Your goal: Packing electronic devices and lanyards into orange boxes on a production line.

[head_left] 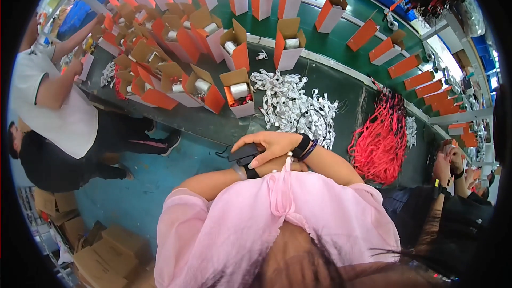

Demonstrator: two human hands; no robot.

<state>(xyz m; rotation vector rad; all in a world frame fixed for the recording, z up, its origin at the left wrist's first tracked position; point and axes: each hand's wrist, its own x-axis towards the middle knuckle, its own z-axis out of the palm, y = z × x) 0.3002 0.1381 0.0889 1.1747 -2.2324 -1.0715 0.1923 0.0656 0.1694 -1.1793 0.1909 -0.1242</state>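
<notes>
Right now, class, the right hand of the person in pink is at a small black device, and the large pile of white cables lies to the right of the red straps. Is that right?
Not quite: the large pile of white cables lies to the left of the red straps, as the head view shows. The right hand is indeed at a small black device.

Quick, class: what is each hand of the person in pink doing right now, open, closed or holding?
Left hand: partly hidden; cannot be told.
Right hand: holding a black device.
</notes>
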